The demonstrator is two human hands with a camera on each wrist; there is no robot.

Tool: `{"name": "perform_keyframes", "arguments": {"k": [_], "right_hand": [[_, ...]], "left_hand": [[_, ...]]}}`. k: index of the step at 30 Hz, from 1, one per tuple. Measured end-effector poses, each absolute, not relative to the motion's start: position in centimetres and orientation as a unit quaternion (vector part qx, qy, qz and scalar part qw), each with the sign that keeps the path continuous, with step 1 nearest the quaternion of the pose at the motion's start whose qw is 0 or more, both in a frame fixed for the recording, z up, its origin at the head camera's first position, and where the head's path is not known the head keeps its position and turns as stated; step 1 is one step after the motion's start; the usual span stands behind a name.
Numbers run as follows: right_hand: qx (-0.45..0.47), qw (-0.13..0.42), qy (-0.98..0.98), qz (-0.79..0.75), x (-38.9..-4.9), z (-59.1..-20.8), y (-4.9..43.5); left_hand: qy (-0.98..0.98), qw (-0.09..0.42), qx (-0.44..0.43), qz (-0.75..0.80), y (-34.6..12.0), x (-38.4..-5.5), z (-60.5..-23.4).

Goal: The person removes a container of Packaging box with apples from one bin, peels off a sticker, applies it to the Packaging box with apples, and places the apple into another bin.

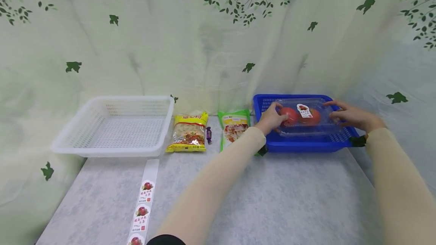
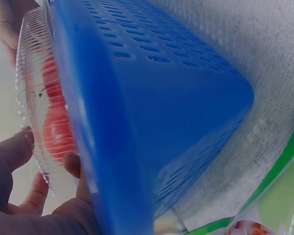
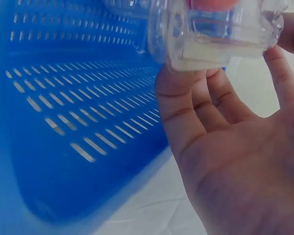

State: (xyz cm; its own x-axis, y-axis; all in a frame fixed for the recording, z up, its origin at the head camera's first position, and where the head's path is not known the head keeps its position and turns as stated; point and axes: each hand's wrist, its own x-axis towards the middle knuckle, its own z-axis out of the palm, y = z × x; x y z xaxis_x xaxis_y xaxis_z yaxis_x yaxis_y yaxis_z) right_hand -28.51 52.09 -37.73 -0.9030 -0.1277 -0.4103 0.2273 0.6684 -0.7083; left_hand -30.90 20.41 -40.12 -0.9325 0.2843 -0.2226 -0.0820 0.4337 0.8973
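Note:
A clear plastic container (image 1: 323, 105) with red tomatoes (image 1: 289, 116) inside is held level over the blue basket (image 1: 306, 147). On its lid sits a white sticker (image 1: 304, 110) with a fruit picture. My left hand (image 1: 270, 118) grips the container's left end, thumb on the near side. At the opposite end my right hand (image 1: 357, 117) holds it, fingertips beneath the edge in the right wrist view. From the left wrist, the container (image 2: 32, 98) shows beyond the basket's rim, with my left thumb and fingers around its corner.
Left of the blue basket lie a green food bag (image 1: 234, 126), a small purple-wrapped candy (image 1: 209, 135) and a yellow food bag (image 1: 188, 133). Farther left stands a white basket (image 1: 109, 153). A strip of fruit stickers (image 1: 143, 207) runs along the table's front. A patterned curtain hangs behind.

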Motion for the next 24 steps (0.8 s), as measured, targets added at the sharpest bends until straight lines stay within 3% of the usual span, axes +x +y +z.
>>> {"name": "perform_keyframes", "arguments": {"k": [24], "right_hand": [[0.034, 0.263, 0.89, -0.37, -29.3, -39.4, 51.7]], "left_hand": [[0.902, 0.17, 0.017, 0.396, 22.3, -30.2, -40.4]]}}
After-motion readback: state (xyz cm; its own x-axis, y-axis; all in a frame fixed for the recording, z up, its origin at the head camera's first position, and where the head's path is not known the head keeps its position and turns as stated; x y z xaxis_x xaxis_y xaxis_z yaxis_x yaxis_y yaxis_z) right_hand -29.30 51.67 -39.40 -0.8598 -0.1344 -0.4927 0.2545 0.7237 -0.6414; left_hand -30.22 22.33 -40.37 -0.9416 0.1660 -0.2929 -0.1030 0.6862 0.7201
